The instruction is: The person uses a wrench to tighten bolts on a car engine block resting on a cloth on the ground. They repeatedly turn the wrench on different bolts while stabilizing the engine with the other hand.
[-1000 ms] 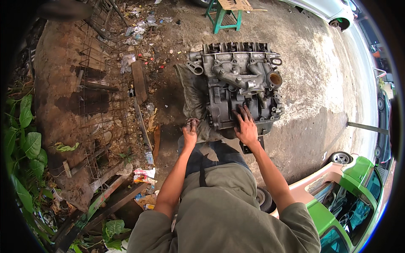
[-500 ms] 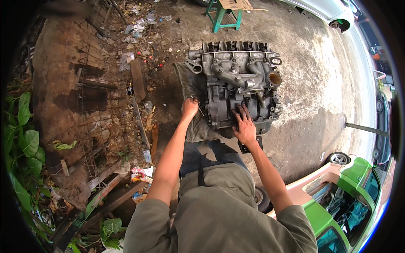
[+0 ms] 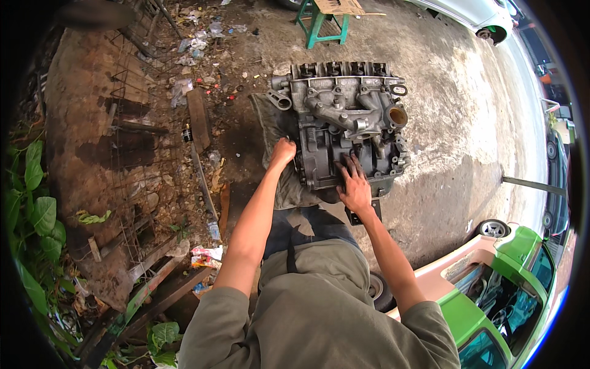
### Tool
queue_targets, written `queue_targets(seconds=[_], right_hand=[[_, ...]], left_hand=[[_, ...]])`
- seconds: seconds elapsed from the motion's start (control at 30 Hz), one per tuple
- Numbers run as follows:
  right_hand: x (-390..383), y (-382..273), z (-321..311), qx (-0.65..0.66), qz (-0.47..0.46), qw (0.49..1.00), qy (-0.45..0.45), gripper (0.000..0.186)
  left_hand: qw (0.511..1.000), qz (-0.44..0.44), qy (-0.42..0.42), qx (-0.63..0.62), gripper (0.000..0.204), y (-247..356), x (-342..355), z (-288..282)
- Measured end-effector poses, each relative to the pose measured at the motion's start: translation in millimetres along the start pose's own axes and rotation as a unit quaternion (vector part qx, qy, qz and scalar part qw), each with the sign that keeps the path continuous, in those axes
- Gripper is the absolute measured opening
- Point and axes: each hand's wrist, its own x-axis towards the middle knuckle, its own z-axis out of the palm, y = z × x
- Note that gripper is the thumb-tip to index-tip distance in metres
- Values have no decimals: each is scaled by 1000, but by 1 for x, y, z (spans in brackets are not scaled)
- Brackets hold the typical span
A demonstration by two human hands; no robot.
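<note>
A grey engine block (image 3: 319,161) stands on a dark cloth (image 3: 297,195) in front of me, with an intake manifold (image 3: 344,115) along its upper part. My left hand (image 3: 283,151) is closed like a fist against the block's left side. What it grips is hidden by the fingers. On the block's near face rests my right hand (image 3: 354,184), palm down, with blackened fingers spread and nothing held. A metal bracket with a round hole (image 3: 280,100) sticks out at the engine's upper left.
Beyond the engine is a green stool (image 3: 324,27) with a board on top. A green vehicle (image 3: 491,295) stands at the lower right, a light-coloured car (image 3: 470,13) at the far right. Litter, a wooden plank (image 3: 198,120) and wire mesh cover the left side. A black box-like object (image 3: 372,212) lies near the block.
My left hand has shifted slightly right and turned closer against the engine's side; the thin shiny rod seen under it before is now hidden. My right hand stays on the block.
</note>
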Motion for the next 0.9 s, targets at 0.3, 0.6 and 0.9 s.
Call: queue_targets(seconds=[0.3, 0.6, 0.9], right_hand=[[1, -1, 0, -6, 1, 1000, 4, 76], [1, -1, 1, -16, -4, 1000, 18, 78], [1, 0, 1, -9, -6, 1000, 18, 78]], left_hand=[[996, 55, 31, 63, 43, 18, -7, -6], [999, 22, 32, 37, 43, 17, 0, -1], [973, -122, 5, -196, 29, 4, 10, 2]])
